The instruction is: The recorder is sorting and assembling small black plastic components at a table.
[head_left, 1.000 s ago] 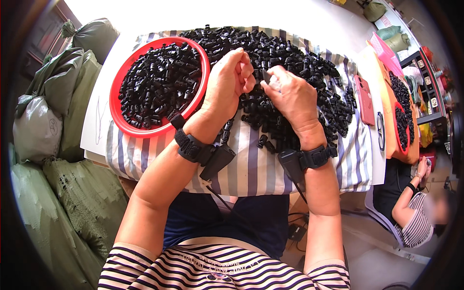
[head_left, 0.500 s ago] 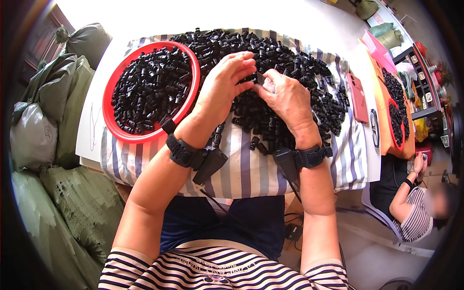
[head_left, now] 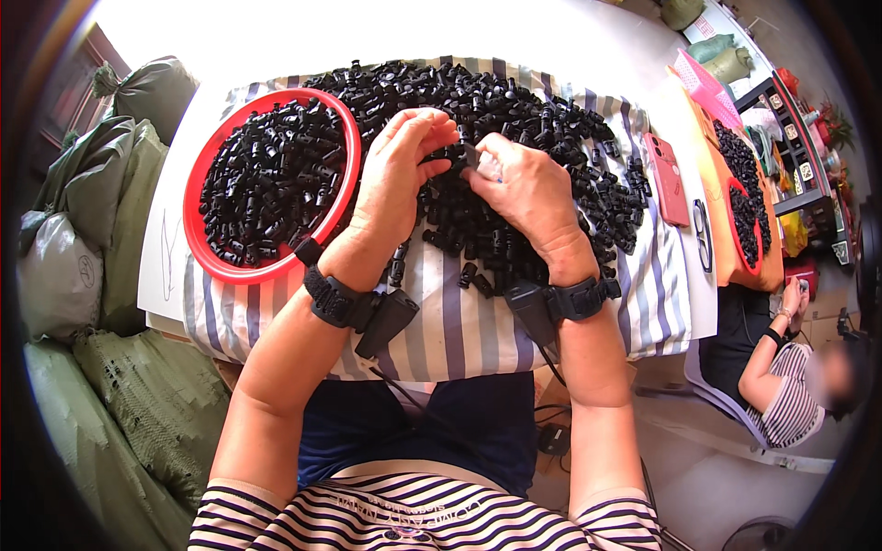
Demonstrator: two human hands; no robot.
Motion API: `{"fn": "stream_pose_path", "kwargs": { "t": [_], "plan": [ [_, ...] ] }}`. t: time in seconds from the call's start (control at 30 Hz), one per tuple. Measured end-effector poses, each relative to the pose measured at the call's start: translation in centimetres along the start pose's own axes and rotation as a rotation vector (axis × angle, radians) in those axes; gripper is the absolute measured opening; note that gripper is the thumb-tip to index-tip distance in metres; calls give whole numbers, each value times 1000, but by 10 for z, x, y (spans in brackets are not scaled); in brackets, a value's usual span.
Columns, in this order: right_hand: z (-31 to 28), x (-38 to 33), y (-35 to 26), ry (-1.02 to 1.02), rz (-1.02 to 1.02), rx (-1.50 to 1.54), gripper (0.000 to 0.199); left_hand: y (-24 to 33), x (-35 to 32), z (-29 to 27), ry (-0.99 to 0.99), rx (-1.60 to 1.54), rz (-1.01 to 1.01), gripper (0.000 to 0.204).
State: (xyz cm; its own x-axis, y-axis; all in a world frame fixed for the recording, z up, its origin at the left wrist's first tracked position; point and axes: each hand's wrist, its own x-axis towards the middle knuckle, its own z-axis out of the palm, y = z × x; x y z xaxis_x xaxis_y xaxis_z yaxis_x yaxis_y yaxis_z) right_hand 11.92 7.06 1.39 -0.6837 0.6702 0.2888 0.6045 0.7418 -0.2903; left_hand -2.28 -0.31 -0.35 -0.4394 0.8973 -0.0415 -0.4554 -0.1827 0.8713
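Note:
Over the heap of small black plastic parts (head_left: 542,129), my two hands are close together. My right hand (head_left: 531,188) is closed on a small flat dark blade (head_left: 470,154), and something pale and clear-looking shows at its grip. The blade points toward my left hand (head_left: 400,174). That hand is bent with fingers and thumb curled toward each other; whatever lies between its fingertips is too dark to make out against the heap. To the left, a round red basin (head_left: 193,216) is filled with the same black parts.
A striped cloth (head_left: 441,331) covers the table under the heap. On the right are a red phone (head_left: 666,179) and dark-rimmed glasses (head_left: 703,234). Full green sacks (head_left: 152,395) stand on the left. Another person (head_left: 781,386) sits at an orange table (head_left: 721,243) with black parts.
The whole view has shifted a little, so the basin and heap appear further left and lower. Both hands stay close together, with the blade still in the right one.

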Motion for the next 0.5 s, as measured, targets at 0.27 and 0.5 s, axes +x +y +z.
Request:
{"fn": "stream_pose_path", "kwargs": {
  "t": [0.27,0.5],
  "plan": [
    [-11,1,-13,36,161,1221,16,-2,0,3,-252,-160,-190,27],
    [-23,-1,-15,-63,162,1345,19,4,-4,7,-356,-64,-259,36]
  ]
}}
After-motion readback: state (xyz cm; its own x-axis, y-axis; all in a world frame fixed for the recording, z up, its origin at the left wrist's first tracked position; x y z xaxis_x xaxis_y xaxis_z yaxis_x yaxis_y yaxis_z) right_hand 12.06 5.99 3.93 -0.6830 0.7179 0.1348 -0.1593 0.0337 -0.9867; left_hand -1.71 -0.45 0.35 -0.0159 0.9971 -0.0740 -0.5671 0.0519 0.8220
